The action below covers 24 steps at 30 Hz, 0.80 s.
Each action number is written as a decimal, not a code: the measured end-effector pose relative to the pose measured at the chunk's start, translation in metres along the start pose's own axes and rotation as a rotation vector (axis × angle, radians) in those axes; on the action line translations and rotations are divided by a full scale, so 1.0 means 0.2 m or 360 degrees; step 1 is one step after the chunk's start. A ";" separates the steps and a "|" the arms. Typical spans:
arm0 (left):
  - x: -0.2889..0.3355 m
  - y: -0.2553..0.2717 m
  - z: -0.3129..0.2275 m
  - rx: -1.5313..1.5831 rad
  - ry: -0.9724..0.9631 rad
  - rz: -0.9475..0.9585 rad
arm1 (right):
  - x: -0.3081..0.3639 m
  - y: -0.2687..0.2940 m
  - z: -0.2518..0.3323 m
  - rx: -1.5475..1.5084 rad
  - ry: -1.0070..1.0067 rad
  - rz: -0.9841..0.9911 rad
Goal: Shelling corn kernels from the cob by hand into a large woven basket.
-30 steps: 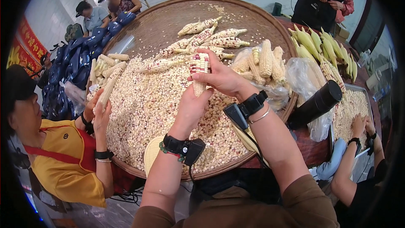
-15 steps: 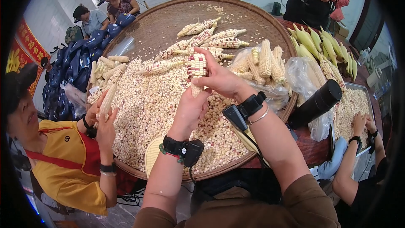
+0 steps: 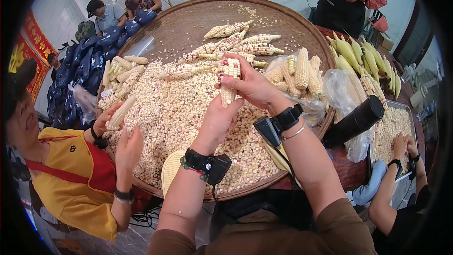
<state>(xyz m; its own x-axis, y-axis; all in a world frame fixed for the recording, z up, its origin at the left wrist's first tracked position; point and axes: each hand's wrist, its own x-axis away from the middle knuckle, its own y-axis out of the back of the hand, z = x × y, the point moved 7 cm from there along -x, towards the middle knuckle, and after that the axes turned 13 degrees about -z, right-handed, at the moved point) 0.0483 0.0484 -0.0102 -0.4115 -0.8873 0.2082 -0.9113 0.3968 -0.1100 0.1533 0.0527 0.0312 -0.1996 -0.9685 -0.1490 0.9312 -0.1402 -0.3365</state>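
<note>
Above the heap of loose kernels (image 3: 174, 99), both my hands are closed on one partly stripped corn cob (image 3: 229, 68). Its upper end still bears white and dark red kernels, while the lower end is bare. My left hand (image 3: 219, 118) wraps the bare lower end. Around the upper part curls my right hand (image 3: 252, 82), its thumb lying across the kernels. The kernels fill much of a wide round woven tray (image 3: 188, 16). Beyond my hands lie several speckled ears of corn (image 3: 257, 48).
Bare cobs (image 3: 301, 73) are heaped at the tray's right, beside a plastic bag (image 3: 339, 92) and a black bottle (image 3: 358, 118). Husked green ears (image 3: 351, 52) sit farther right. A co-worker in yellow (image 3: 71, 174) holds a cob at left; another's hands (image 3: 406, 144) touch a metal tray of kernels.
My hands and the cob stay nearly in place, with my right thumb now across its kernels. The co-worker at left has moved one hand away from their cob.
</note>
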 end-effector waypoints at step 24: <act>0.00 0.01 0.01 0.0289 0.0106 0.0134 | 0.06 -0.01 0.03 0.0310 -0.0111 0.0212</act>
<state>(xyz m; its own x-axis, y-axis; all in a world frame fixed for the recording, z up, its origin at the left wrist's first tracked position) 0.0461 0.0484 -0.0117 -0.4917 -0.8329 0.2540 -0.8585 0.4147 -0.3017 0.1511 0.0403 0.0362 -0.0560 -0.9920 -0.1130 0.9904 -0.0409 -0.1317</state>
